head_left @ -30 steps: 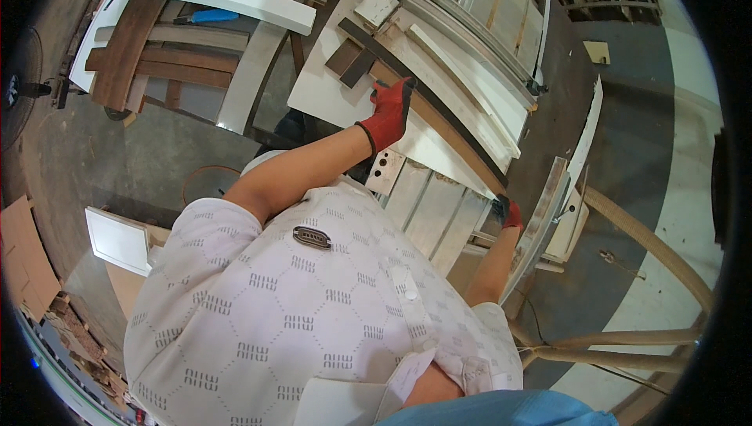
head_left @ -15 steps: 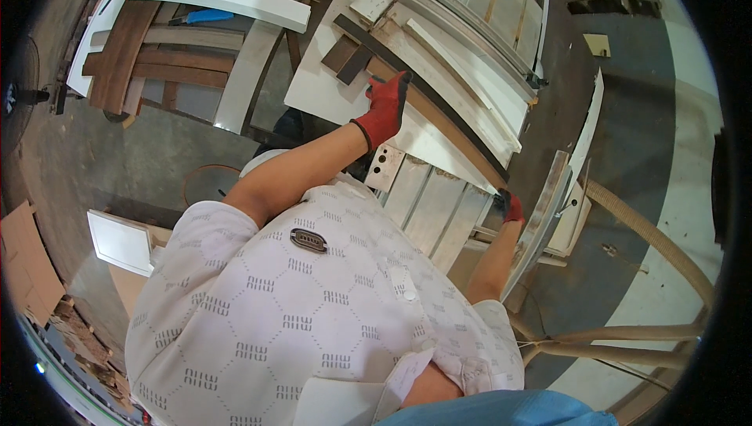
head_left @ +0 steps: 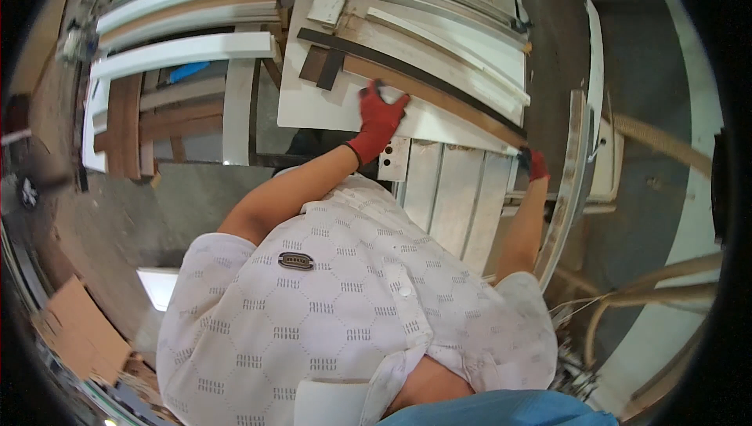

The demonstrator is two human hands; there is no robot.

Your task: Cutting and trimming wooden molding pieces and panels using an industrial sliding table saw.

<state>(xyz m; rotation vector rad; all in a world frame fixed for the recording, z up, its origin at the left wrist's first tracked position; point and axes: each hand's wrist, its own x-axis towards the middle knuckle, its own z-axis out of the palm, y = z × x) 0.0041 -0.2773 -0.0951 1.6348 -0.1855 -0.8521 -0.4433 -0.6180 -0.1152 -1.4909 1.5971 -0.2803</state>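
My left hand [head_left: 381, 118], in a red glove with dark fingertips, is raised just over a white panel [head_left: 309, 110]. Its fingers are spread and hold nothing. Beside it lies a long brown wooden strip [head_left: 435, 97], with a long dark strip [head_left: 415, 72] along its far edge. My right hand [head_left: 536, 166], gloved alike, is closed at the right end of the brown strip; its fingertips are partly hidden. Two short dark brown pieces [head_left: 332, 72] sit at the left end of the strips.
A white block [head_left: 327, 7] and pale strips [head_left: 446, 50] lie farther back on the panel. Left of it are stacked boards [head_left: 124, 124] and a blue-handled tool [head_left: 188, 72]. A metal rail [head_left: 565, 191] stands right of my right arm; a ribbed hose [head_left: 662, 142] runs beyond.
My left hand has come off the brown strip, back toward me, and its fingers have spread. The right hand stays at the strip's end. The whole view has turned.
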